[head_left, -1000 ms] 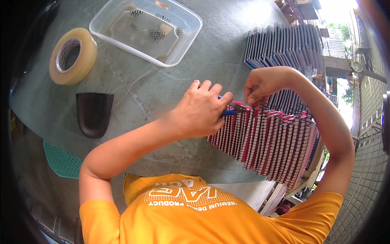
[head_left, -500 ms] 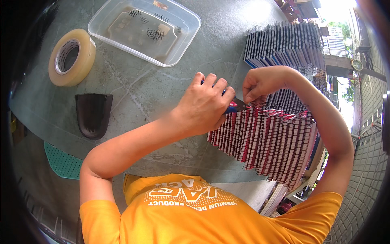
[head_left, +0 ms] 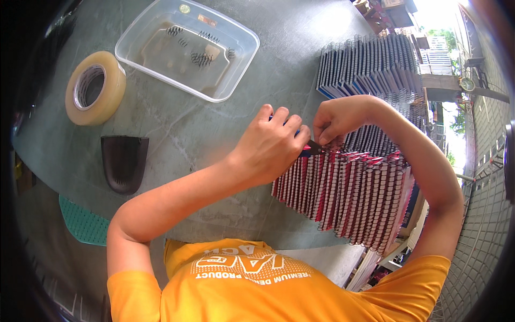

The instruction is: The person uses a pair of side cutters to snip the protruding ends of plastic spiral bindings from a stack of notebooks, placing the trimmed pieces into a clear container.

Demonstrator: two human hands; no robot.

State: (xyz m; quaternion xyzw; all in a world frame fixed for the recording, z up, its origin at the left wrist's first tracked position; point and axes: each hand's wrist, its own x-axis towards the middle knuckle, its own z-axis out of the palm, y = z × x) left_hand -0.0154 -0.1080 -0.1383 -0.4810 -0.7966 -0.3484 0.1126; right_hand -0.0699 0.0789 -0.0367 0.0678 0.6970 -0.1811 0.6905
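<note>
My left hand (head_left: 271,144) is wrapped round a pair of pliers with blue-and-red handles and dark jaws (head_left: 313,148). The jaws point right, at the top left corner of a stack of red-and-white spiral-bound notebooks (head_left: 343,196). Just beyond the jaw tips, my right hand (head_left: 340,119) has its fingers curled in a pinch beside the coil ends. Whatever lies between those fingertips is too small to make out. Black wire coils run along the notebooks' edges, facing me.
Farther back stand more spiral-bound notebooks with blue covers (head_left: 367,64). A clear plastic tub (head_left: 214,99) holds several short black coil pieces. To the left are a roll of tape (head_left: 110,91), a black curved holder (head_left: 124,163) and a green perforated seat (head_left: 80,217) below the table edge.
The whole view has shifted slightly, so most things sit lower in the picture. My right hand has come a little closer to the pliers' jaws; both hands keep their grips.
</note>
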